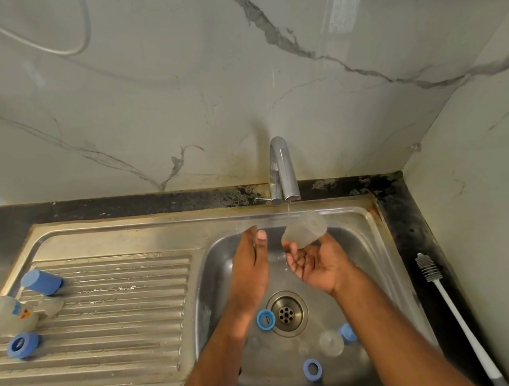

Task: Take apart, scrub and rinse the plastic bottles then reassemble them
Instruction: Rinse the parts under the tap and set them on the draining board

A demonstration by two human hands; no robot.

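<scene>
My right hand [317,260] lies palm up over the sink basin [213,290], its fingers curled under a clear plastic cap [305,228] held beneath the tap's thin stream. My left hand [251,267] is beside it with straight fingers, holding nothing. In the basin lie a blue ring [265,318] by the drain, a second blue ring [312,370], a clear round part [331,342] and a blue piece [347,333]. On the drainboard at left lie a clear bottle [2,313], a blue cap [41,281] and a blue collar [23,345].
The chrome tap [282,171] stands at the sink's back edge, running thinly. A white bottle brush [459,319] lies on the dark counter to the right of the basin. The ribbed drainboard [103,316] stretches left. Marble walls close in behind and on the right.
</scene>
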